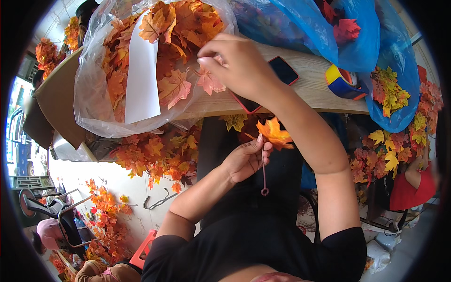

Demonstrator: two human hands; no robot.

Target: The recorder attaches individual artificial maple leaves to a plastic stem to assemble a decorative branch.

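Observation:
My left hand (246, 160) pinches a thin dark wire stem with a small loop at its lower end (264, 191). At the top of that stem sits a yellow-orange artificial maple leaf cluster (276, 134). Over the table's near edge, my right hand (235, 63) has its fingers curled together. A pale pink-orange maple leaf (210, 81) shows right at its thumb and appears gripped, though the fingers partly hide it. Beside this hand, a clear plastic bag (89, 101) full of orange artificial maple leaves (188, 26) lies open, with a white paper strip (143, 70) across it.
On the wooden table (310, 91) are a red-edged phone (284, 70) and a yellow-and-blue tape roll (345, 82). A blue plastic bag (394, 56) hangs over the right edge. Leaf garlands (155, 155) hang below the table. A chair (51, 207) and a seated person's red garment (413, 188) flank me.

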